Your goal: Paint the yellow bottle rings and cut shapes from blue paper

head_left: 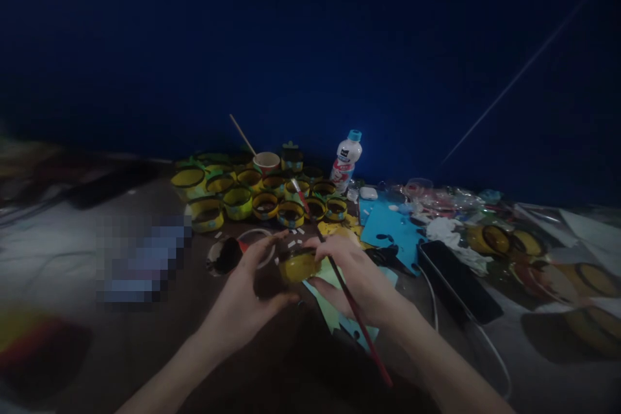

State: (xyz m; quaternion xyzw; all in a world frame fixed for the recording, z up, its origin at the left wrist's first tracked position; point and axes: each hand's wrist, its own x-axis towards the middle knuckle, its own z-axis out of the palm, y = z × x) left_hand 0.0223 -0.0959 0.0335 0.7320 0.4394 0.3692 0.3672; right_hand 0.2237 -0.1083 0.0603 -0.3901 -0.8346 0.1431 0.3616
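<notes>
My right hand [352,272] pinches a short yellow ring-shaped piece [299,266] between thumb and fingers. A paintbrush [356,314] with a red handle is tucked through the same hand, its bristles pointing up and away. Left of the ring, my left hand [250,301] is open, thumb and fingers spread around it with a gap. Just beyond, small white pieces [295,237] lie on the dark table. By the left fingertips is a clear round container [226,255] with something dark in it. Light green and blue sheets [330,310] lie under the right hand.
Rows of yellow rings [237,202] stand behind, with a paper cup [266,162] holding a stick and a drink bottle [347,158]. Blue sheets [391,226], a phone [458,281] with a white cable, crumpled tissue [449,236] and more rings [488,239] lie right. A blurred-out patch [145,265] is left.
</notes>
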